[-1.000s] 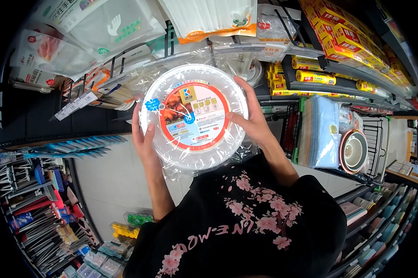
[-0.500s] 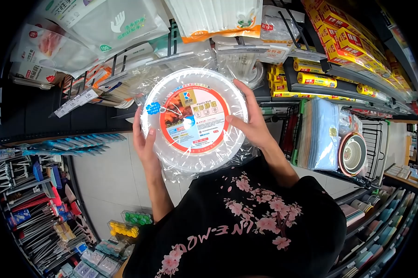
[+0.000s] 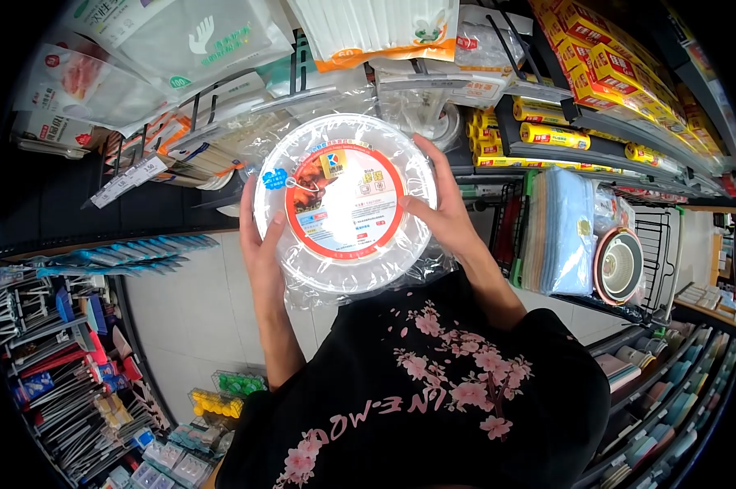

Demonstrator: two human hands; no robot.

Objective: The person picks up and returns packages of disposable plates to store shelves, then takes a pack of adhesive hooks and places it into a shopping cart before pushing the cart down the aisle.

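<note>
Between my two hands is a pack of round plastic dishes (image 3: 347,273), wrapped in clear crinkled film. A round label with a red border and a food picture faces up at me, with glare over its middle. My left hand (image 3: 262,244) grips the left rim, thumb on top and the other fingers mostly hidden beneath. Gripping the right side is my right hand (image 3: 441,208), its thumb pressed near the label's edge and its index finger along the rim. The pack is held in front of a shelf with hanging goods.
Above hang bags of disposable gloves (image 3: 213,41) and a white pack with an orange base (image 3: 376,37). Yellow boxes (image 3: 621,69) line the right shelf. A shopping cart (image 3: 657,261) at right holds folded blue cloth (image 3: 570,232) and a round basket (image 3: 619,267). Racked tools (image 3: 66,350) stand lower left.
The dish pack has tilted slightly, and glare now covers the middle of its label. Both hands keep their hold, and my left thumb sits a little farther inward and higher.
</note>
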